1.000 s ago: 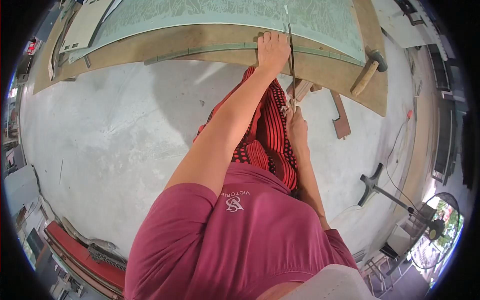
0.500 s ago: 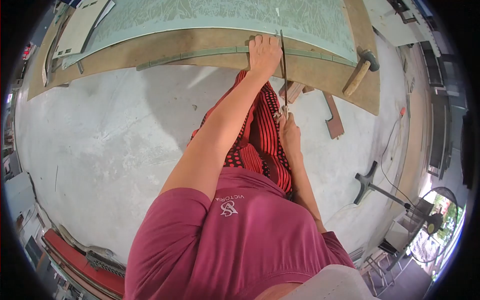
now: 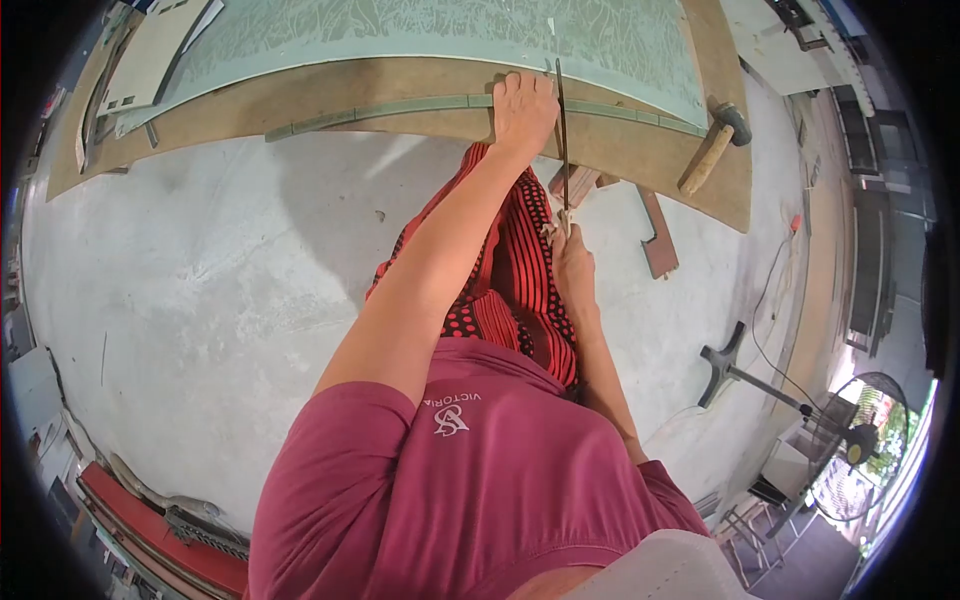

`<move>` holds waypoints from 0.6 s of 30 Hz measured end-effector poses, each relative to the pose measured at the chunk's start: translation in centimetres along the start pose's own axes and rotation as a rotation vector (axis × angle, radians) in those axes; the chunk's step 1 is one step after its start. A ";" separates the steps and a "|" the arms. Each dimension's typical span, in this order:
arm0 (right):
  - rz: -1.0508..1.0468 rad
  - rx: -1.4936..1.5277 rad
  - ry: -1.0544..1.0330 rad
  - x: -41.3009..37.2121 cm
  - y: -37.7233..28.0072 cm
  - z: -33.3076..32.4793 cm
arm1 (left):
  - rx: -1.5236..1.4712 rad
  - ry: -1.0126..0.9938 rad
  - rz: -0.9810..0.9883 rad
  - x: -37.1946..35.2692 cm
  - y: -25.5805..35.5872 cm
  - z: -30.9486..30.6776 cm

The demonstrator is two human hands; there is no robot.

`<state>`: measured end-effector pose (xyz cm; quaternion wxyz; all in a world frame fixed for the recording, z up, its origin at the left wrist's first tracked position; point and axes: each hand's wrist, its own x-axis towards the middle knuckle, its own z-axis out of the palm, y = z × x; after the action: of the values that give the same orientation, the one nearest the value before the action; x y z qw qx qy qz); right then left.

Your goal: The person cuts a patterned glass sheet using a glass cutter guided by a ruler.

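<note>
A long, thin greenish strip [image 3: 400, 109] with marks along its length lies near the front edge of the work table. My left hand [image 3: 525, 112] presses down on it, fingers closed over it. Just right of those fingers, a saw [image 3: 564, 140] crosses the strip, its narrow dark blade seen edge-on and pointing away from me. My right hand [image 3: 573, 268] is wrapped around the saw's handle end, which hangs short of the table edge. Most of the handle is hidden in that hand.
A pale green patterned sheet [image 3: 400, 35] covers much of the brown table board [image 3: 220, 145]. A mallet [image 3: 712, 155] lies at the right corner. Brown wood pieces [image 3: 658, 235] are on the floor below. A standing fan [image 3: 858, 445] is at the right, and a pale panel [image 3: 155, 60] at the far left.
The whole view has shifted slightly. Both hands and the saw keep nearly the same places at the strip.
</note>
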<state>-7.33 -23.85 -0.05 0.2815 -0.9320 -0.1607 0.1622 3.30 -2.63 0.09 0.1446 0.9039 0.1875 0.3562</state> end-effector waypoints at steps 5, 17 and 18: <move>-0.054 -0.024 0.016 4.3 -3.0 -1.8 | -0.010 -0.013 -0.012 -0.1 0.3 -0.3; 0.009 -0.031 0.003 0.5 -2.0 -1.1 | -0.024 0.055 0.006 -0.2 0.0 0.2; 0.012 -0.027 0.006 1.2 -2.1 -1.2 | -0.025 0.053 0.011 -0.2 0.1 0.1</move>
<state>-6.22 -22.23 1.87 0.2685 -0.9371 -0.1566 0.1589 3.30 -2.85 -0.06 0.1490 0.8934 0.1816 0.3831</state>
